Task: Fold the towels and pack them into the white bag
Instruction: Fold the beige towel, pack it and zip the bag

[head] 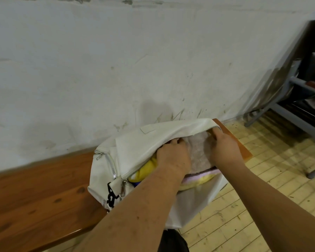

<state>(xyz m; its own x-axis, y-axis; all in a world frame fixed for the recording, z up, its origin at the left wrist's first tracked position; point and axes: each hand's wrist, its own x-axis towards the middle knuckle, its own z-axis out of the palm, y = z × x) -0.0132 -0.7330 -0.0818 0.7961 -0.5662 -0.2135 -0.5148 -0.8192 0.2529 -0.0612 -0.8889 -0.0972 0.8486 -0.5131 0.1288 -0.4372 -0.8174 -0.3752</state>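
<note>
**Inspector:** Nearest first. Position of load?

**Assistant:** Bag [135,148] lying at the end of the bench [35,188], near side hanging over the front edge above the floor [262,179]. Main zip [133,172] undone. Yellow towel [147,170] and lilac towel [200,176] showing at the mouth, pale towel [198,151] on top of them, partly under the flap.

**Inspector:** Grip?

**Assistant:** Left hand [173,155] knuckles up at the pale towel's left edge, fingers curled, tips hidden under the flap; pinching or merely pressing, cannot tell. Right hand [225,149] with fingers bent round the towel's far end, just beside the zip teeth, holding it.

**Inspector:** Stage?

**Assistant:** Judged as seating the pale towel inside; closing not yet done.

**Inspector:** Hazards?

**Assistant:** Overhang, first. A hard push could slide the bag off the bench. Stack looks full at the mouth, so forcing could rumple the fold or squeeze the yellow towel out. Terry loops near open teeth likely to snag.

**Inspector:** Beyond?

**Assistant:** Scuffed wall [116,60] behind; metal rack [302,99] well apart to the right.
</note>
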